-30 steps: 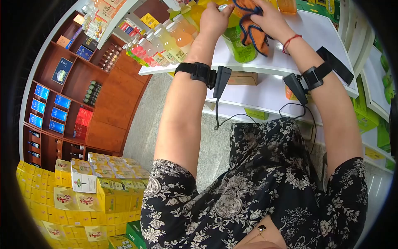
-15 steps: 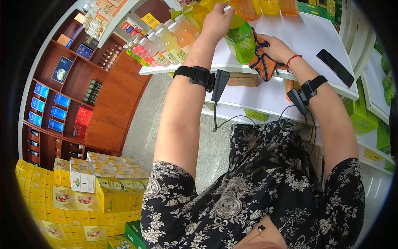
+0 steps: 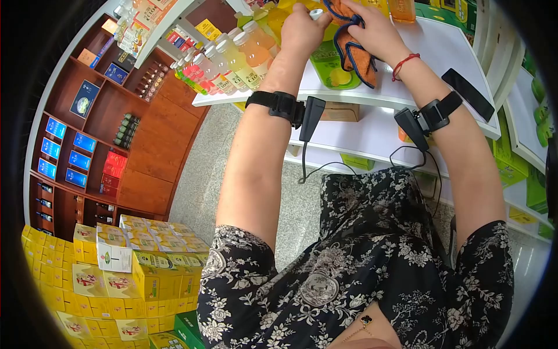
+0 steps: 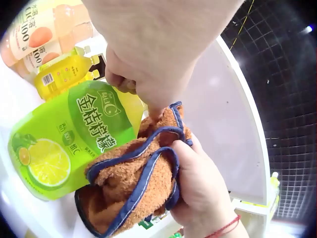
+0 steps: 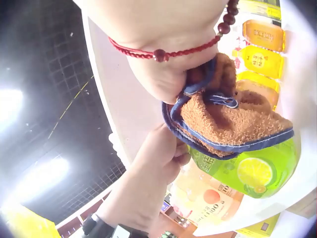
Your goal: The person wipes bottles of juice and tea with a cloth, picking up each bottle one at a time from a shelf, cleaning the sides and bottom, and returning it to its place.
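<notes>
A large green bottle of lemon drink (image 4: 59,144) stands on a white shelf, its lemon label showing in both wrist views. My left hand (image 3: 303,30) grips it near the neck, with the cap just beside the thumb in the head view. With my right hand (image 3: 378,32) I hold an orange-brown cleaning cloth (image 4: 133,183) with navy edging, bunched up beside the bottle's upper part. One end of the cloth hangs down along the bottle's side. In the right wrist view the cloth hides much of the bottle's label.
Juice bottles in rows (image 3: 238,64) stand left of the green bottle, and yellow and orange drinks (image 5: 262,59) stand behind. A black phone (image 3: 468,94) lies on the white shelf (image 3: 427,49) at right. Stacked yellow boxes (image 3: 104,279) fill the lower left.
My right hand moved down and toward me with the cloth, then back up to the bottle's upper part. The bottle has turned, bringing its lemon picture into the head view.
</notes>
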`<state>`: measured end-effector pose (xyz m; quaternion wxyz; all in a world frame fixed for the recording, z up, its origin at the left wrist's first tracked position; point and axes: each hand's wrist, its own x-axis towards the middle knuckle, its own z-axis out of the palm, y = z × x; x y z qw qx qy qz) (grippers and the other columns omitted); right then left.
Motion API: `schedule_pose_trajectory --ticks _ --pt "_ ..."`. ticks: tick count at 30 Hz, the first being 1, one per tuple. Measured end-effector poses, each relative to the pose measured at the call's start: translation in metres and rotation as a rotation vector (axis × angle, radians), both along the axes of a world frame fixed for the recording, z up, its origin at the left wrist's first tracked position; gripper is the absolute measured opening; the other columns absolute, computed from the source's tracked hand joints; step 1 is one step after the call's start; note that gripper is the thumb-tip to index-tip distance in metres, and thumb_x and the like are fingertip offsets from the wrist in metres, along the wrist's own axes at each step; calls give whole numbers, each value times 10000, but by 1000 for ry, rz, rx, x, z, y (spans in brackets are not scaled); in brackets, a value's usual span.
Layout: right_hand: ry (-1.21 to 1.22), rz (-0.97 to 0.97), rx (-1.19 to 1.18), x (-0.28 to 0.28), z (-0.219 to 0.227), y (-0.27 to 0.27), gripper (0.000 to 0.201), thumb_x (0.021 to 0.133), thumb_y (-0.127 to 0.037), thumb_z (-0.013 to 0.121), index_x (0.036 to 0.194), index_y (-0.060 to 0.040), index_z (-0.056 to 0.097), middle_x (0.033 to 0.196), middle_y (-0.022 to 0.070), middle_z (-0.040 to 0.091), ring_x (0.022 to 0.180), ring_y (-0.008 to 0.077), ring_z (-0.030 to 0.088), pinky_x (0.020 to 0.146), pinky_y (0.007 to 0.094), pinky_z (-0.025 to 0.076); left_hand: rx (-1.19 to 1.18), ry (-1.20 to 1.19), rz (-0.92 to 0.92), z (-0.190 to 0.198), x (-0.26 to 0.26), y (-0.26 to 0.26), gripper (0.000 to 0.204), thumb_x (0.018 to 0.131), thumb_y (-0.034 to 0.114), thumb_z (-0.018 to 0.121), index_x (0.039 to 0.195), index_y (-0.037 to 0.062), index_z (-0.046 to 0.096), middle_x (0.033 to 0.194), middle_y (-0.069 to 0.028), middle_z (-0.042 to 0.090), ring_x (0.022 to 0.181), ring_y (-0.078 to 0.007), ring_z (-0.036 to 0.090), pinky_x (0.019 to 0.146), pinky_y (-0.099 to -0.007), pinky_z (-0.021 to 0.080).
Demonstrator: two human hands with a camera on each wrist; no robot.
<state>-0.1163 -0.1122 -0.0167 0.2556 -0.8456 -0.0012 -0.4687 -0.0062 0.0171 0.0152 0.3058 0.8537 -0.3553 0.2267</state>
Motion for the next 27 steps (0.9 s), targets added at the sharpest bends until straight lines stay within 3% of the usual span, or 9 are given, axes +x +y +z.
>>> schedule_pose_trajectory --ticks 3,5,7,10,20,23,25,26,27 --pt "25 -55 -52 23 -41 -24 504 783 -175 570 1280 -163 491 1077 202 608 977 346 585 857 378 465 8 -11 7 5 -10 3 591 826 495 592 1078 -34 519 971 -283 618 941 -406 599 798 -438 476" --pt "83 -20 -11 24 -65 -36 514 789 -173 567 1296 -164 480 1097 218 598 987 356 583 868 377 461 10 -4 9 5 -11 2 582 827 491 593 1086 -25 525 975 -276 620 938 -408 599 801 -436 475" --pt "482 84 52 13 -72 -38 516 798 -182 574 1304 -156 474 1134 218 585 1011 350 579 891 373 453 73 9 55 1 -6 -1 657 840 506 566 1206 -34 486 1084 -243 606 1012 -368 588 847 -392 459" --pt "609 -28 68 -1 -75 -31 516 800 -188 586 1302 -144 475 1134 205 592 1019 344 578 899 370 453 35 14 -15 -4 -1 0 664 845 527 530 1197 -34 477 1096 -251 599 1030 -386 576 861 -414 451" --pt "332 -80 132 3 -17 -12 515 791 -211 574 1298 -184 486 1134 199 585 1021 342 575 880 381 464 -132 77 -157 -10 11 6 565 822 485 601 1110 3 540 988 -261 625 953 -407 594 816 -430 470" --pt "3 86 109 -3 -2 4 479 759 -122 542 1228 -27 514 1103 229 580 1031 354 552 902 375 441 -129 118 -133 0 -1 8 506 825 430 615 1124 28 548 1005 -241 625 980 -387 591 839 -406 463" --pt "-11 36 89 -7 1 11 468 761 -115 539 1222 -36 523 1098 225 585 1032 342 557 900 367 443 -4 42 -40 0 1 7 635 805 513 610 1087 -52 541 996 -235 625 953 -359 605 811 -389 471" --pt "40 -48 17 14 -17 -3 522 793 -167 570 1306 -178 475 1091 183 591 933 318 589 839 367 470 -6 41 -40 -1 0 7 635 805 513 610 1087 -52 541 996 -235 625 953 -359 605 811 -389 471" --pt "39 -48 16 16 -28 -3 522 793 -167 570 1306 -178 475 1091 183 591 933 318 589 839 367 470 -36 -9 -13 -3 0 6 641 792 517 629 1073 -54 549 975 -229 627 934 -350 610 798 -384 475"
